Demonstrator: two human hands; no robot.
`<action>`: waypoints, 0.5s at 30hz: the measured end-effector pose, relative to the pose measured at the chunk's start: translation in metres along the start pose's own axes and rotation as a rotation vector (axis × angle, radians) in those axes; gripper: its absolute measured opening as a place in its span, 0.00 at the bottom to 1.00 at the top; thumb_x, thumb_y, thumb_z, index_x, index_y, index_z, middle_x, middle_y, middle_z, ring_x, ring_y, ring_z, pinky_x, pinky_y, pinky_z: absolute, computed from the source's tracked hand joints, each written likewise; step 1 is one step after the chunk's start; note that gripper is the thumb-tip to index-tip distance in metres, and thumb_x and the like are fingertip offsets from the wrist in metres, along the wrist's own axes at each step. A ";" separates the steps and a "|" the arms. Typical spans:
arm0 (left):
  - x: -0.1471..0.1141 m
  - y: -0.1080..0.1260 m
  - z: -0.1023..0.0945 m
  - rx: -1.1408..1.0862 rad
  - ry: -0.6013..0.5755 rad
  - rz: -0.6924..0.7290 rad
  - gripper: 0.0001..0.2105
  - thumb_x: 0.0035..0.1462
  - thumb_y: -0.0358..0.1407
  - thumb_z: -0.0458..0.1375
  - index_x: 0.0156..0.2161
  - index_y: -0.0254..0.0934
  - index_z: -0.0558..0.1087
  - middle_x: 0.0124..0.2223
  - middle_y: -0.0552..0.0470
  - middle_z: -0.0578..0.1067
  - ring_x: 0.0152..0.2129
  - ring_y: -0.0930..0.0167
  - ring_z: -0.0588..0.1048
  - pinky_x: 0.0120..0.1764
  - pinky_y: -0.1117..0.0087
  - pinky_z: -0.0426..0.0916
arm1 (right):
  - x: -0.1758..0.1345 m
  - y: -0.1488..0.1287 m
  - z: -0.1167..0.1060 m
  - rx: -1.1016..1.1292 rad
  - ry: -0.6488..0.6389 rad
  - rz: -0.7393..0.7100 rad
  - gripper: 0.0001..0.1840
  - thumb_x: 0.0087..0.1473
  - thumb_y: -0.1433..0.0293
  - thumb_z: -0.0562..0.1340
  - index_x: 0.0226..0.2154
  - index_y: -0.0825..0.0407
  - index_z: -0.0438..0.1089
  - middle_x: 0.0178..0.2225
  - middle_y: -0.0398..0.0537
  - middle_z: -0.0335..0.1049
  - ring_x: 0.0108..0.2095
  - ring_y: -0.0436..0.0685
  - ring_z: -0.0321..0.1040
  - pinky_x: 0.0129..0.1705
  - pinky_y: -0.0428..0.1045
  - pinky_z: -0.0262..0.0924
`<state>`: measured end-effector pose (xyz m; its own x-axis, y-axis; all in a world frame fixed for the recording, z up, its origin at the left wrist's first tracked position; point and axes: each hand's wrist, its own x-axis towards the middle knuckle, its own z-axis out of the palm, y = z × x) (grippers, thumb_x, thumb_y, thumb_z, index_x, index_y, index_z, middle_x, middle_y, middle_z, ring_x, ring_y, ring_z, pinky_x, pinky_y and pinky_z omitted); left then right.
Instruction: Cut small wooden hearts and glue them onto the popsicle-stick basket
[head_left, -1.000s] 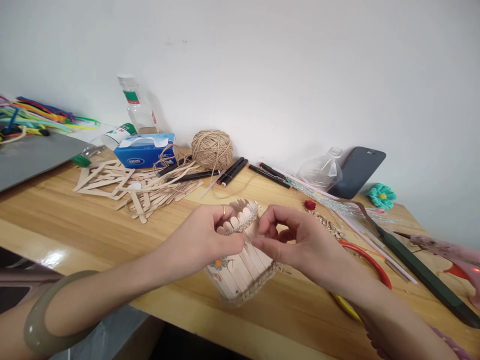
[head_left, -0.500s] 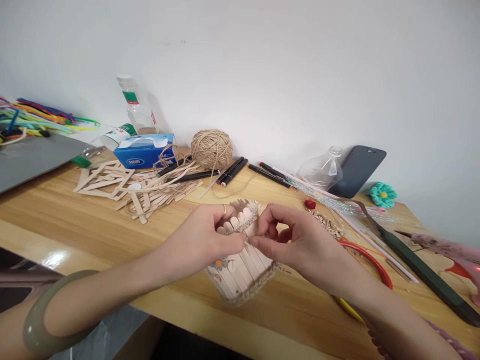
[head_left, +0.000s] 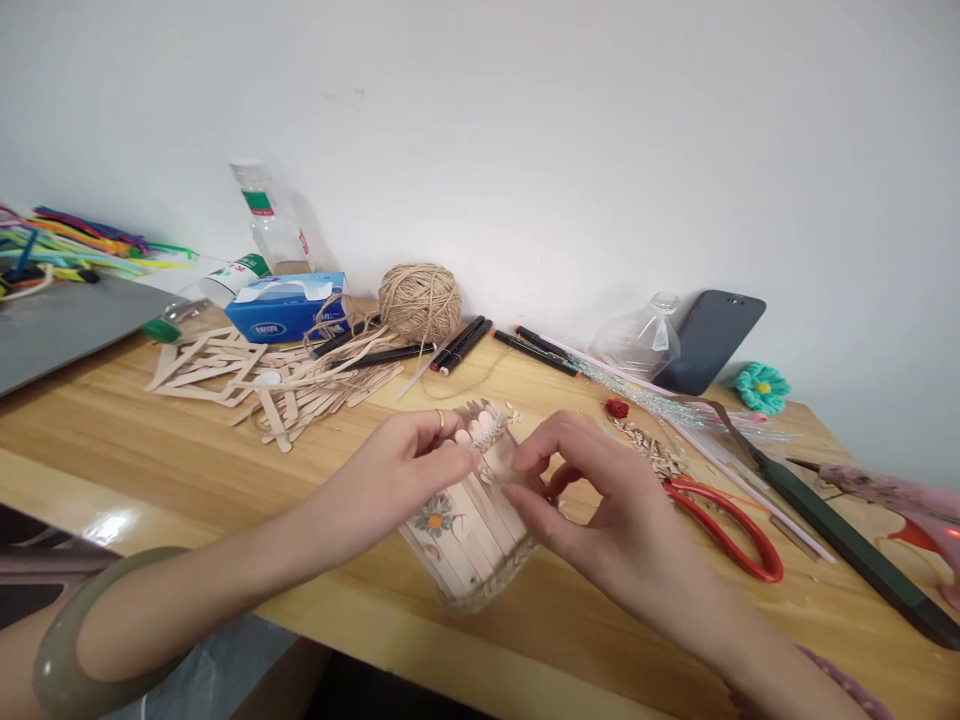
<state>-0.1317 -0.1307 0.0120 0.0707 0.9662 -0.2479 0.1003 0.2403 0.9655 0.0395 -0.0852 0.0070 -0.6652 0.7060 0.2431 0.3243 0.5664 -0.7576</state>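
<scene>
A small holder made of craft sticks (head_left: pixel 480 530) tilts over the table, with a braided trim along its top and bottom edges. A grey flower with an orange centre is on its front. My left hand (head_left: pixel 405 460) grips its upper left side, thumb in front and fingers behind. Thin twine (head_left: pixel 491 478) shows on the front below the top trim. Close against the right side is my right hand (head_left: pixel 592 490), thumb and index finger bent and a little apart; nothing shows between their tips. Its other fingers are partly hidden.
Loose craft sticks (head_left: pixel 300 385), a blue tissue box (head_left: pixel 289 310) and a twine ball (head_left: pixel 420 300) lie behind to the left. Red-handled scissors (head_left: pixel 757 545), a dark green-handled tool (head_left: pixel 840 530) and a pink glue gun (head_left: pixel 892 495) lie right. A phone (head_left: pixel 712 340) leans against the wall.
The thumb and index finger of my right hand have parted from their pinch at the twine and moved slightly right. More of the holder's front and grey flower shows.
</scene>
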 end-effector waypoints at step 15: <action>-0.002 0.003 0.001 0.032 -0.039 -0.049 0.03 0.44 0.29 0.53 0.28 0.36 0.67 0.23 0.59 0.63 0.20 0.76 0.62 0.23 0.76 0.57 | -0.001 0.001 0.009 -0.047 0.023 -0.040 0.06 0.50 0.75 0.58 0.25 0.51 0.61 0.26 0.43 0.61 0.26 0.51 0.60 0.27 0.47 0.56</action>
<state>-0.1308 -0.1324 0.0151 0.1033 0.9488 -0.2984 0.1366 0.2836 0.9492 0.0340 -0.0889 0.0003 -0.6629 0.6917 0.2864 0.3297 0.6132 -0.7178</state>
